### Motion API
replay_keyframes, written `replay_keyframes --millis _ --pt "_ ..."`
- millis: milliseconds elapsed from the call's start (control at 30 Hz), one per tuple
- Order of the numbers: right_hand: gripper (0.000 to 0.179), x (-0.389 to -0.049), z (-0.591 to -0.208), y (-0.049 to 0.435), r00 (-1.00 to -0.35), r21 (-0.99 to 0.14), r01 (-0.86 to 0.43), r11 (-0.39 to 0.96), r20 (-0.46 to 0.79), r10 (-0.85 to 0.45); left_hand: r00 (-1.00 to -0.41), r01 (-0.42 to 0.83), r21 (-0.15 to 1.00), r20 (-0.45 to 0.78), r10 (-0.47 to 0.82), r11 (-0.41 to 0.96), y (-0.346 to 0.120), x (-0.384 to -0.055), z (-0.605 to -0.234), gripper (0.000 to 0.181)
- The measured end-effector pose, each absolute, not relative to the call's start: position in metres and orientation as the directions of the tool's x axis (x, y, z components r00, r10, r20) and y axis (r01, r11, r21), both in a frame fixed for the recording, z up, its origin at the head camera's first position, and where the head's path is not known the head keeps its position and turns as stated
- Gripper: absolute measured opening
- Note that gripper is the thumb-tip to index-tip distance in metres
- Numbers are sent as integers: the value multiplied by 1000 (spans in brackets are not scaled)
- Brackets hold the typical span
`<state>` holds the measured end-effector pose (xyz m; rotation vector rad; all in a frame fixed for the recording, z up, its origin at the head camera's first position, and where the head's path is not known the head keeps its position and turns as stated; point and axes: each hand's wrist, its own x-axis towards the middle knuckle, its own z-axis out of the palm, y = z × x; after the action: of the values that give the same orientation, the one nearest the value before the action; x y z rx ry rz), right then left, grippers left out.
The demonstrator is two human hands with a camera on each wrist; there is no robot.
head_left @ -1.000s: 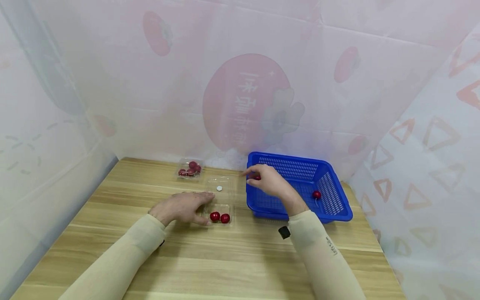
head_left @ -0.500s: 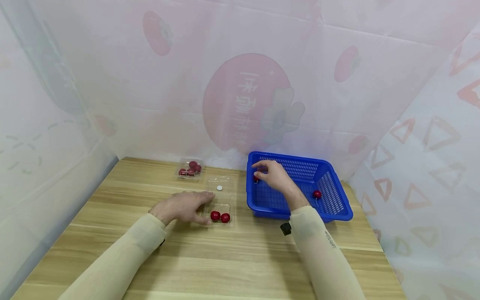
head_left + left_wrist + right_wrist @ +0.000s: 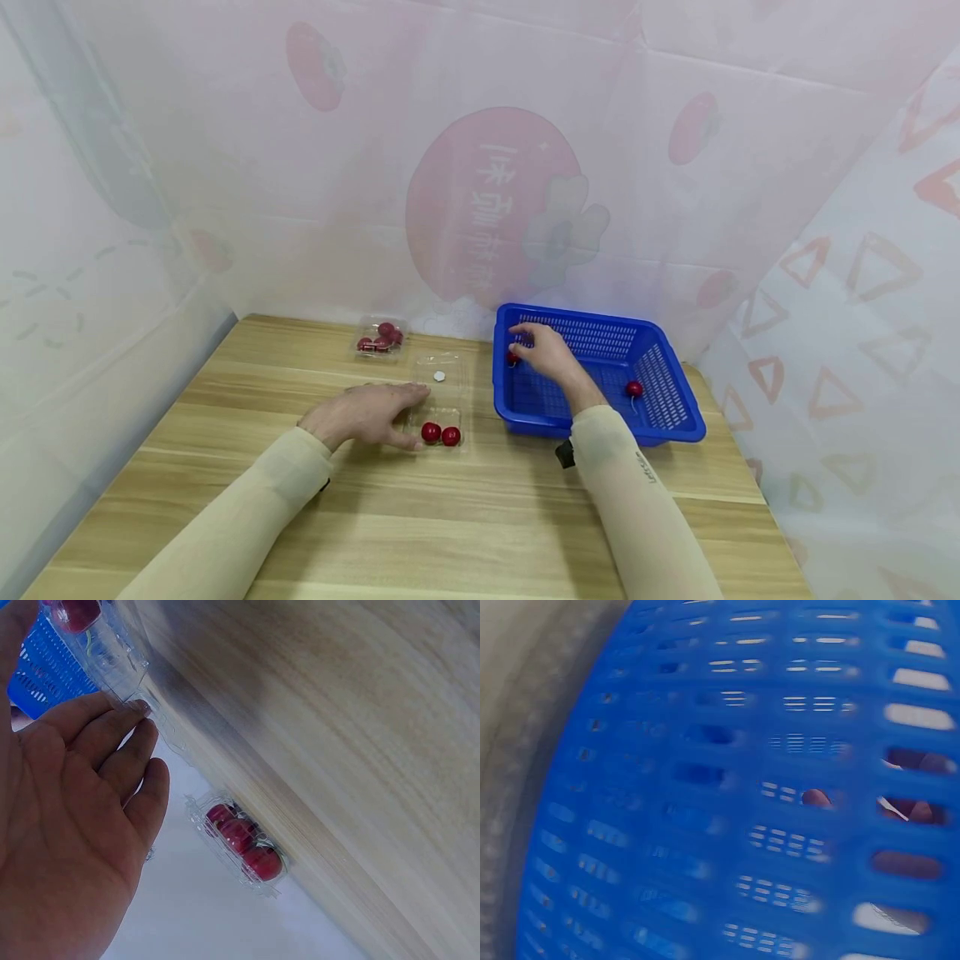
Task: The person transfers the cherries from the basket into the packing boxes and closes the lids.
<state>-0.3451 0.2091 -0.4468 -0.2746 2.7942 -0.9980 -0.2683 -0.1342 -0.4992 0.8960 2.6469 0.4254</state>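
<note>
My left hand point(image 3: 375, 414) rests with extended fingers at the left side of an open clear plastic clamshell box point(image 3: 459, 387); in the left wrist view, the fingertips point(image 3: 139, 705) reach its edge. Two red cherries point(image 3: 441, 434) lie in the box's near half. Inside the blue basket point(image 3: 600, 312), at its left end, is my right hand point(image 3: 546, 350). Its thumb is beside a red cherry point(image 3: 513, 358) and partly hides it; whether the fingers pinch it cannot be told. Another stemmed cherry point(image 3: 633, 389) lies at the basket's right. Basket slots point(image 3: 780, 787) fill most of the right wrist view.
A closed clear box point(image 3: 379, 337) with several cherries stands at the back of the wooden table point(image 3: 420, 517), left of the open box. Behind the table hangs a printed cloth point(image 3: 480, 200). A round white sticker point(image 3: 439, 377) is on the open box's lid.
My right hand has shifted right and slightly down from the basket's left rim, staying by the left cherry. That cherry has moved slightly. The left hand has kept its place.
</note>
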Motion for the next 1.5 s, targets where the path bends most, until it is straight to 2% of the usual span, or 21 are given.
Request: replay_keyframes --millis 267,500,600,733,967,1200,1500 --pt "50 -356 -467 213 -948 -597 -136 791 -153 -279 -756 535 363 -197 624 763 -134 -268 -498 101" --pt "59 -435 -568 245 -918 -469 -239 850 -176 -355 -757 532 367 -198 623 763 -134 -268 -499 102" --pt "64 -445 -585 248 -900 -453 -233 860 -234 -368 -756 534 368 -196 625 762 -135 -268 -499 101" --pt "64 -443 -586 246 -896 -439 -225 870 -257 -361 -755 535 371 -194 627 759 -136 -269 -500 101" --pt "56 -437 -583 245 -917 -437 -261 861 -167 -362 -758 530 371 -197 622 763 -135 -268 -499 102" --pt "41 -434 -582 244 -935 -431 -265 863 -104 -339 -759 525 373 -201 619 765 -135 -267 -498 102" --pt "25 -439 -584 245 -930 -441 -177 880 -219 -296 -759 524 376 -201 619 764 -135 -268 -499 102"
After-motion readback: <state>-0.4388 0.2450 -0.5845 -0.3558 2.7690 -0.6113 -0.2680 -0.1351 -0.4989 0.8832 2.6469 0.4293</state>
